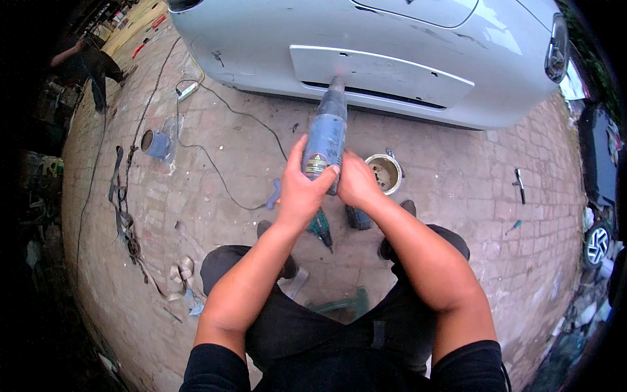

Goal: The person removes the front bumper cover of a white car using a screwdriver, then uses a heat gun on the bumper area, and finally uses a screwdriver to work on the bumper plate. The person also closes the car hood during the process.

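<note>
A blue heat gun (324, 136) with a dark tapered nozzle points away from me at a silver car bumper (245, 55). Its tip overlaps the lower edge of the raised plate recess (392, 73); whether it touches the bumper I cannot tell. My left hand (305, 186) is wrapped round the rear of the gun's body, thumb on top. Closed at the gun's right side is my right hand (356, 181), its fingers mostly hidden, apparently round the handle. Scuffs and dark chips mark the bumper's paint.
Below my hands a green drill (320, 230) lies on the brick paving, and a round tin (384, 174) stands to its right. A cable (222, 163) runs leftward to a white power strip (188, 90). A ratchet (520, 186) and screwdriver (514, 227) lie at right. Another person (91, 68) is at far left.
</note>
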